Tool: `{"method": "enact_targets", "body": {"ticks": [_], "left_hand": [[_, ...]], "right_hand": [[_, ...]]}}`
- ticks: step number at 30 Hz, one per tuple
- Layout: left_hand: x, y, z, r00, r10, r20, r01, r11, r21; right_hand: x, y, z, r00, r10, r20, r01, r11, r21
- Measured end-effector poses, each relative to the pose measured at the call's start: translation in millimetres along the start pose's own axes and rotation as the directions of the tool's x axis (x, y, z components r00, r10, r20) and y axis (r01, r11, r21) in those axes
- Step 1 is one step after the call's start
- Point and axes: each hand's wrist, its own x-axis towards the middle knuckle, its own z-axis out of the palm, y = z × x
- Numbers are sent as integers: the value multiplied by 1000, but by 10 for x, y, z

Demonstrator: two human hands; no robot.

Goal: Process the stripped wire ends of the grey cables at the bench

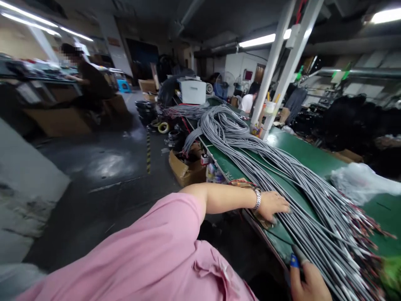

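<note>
A thick bundle of grey cables (247, 161) lies along the green table, its wire ends fanned out at the right with white and red tips. My left hand (272, 205) rests palm down over the near edge of the bundle, fingers stretched out and touching the cables. Low in the view is my right hand (308, 281), with a blue wrap on one finger and a dark cover on another. A thin black cable (278, 237) runs from under my left hand to the pinched right fingertips. The lower part of my right hand is cut off by the frame.
The green table (291, 144) has a clear plastic bag (366, 179) at its right and white posts (286, 67) behind. An open cardboard box (188, 167) stands on the floor beside it. Coils (163, 127) lie farther back. A person (90, 79) sits at the left.
</note>
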Motion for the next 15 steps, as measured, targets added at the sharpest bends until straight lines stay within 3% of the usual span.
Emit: {"method": "enact_targets", "body": {"ticks": [2, 3, 5, 6, 9, 15], "left_hand": [[81, 134, 68, 998, 67, 12, -67, 997, -33], [97, 209, 89, 997, 77, 3, -77, 996, -46], [129, 309, 108, 998, 59, -10, -60, 997, -48], [162, 322, 115, 999, 38, -17, -38, 998, -53], [348, 277, 162, 1000, 15, -17, -16, 999, -35], [545, 312, 265, 997, 73, 13, -72, 996, -61]], "right_hand": [[16, -109, -82, 994, -2, 106, 3, 1000, -10], [17, -165, -122, 998, -1, 57, 1, 1000, -11], [22, -243, -178, 997, 23, 69, -20, 999, -42], [29, -255, -190, 987, 40, 154, -32, 998, -57], [49, -198, -178, 982, 45, 185, -36, 998, -49], [-22, -128, -147, 986, 50, 156, -37, 996, -83]]}}
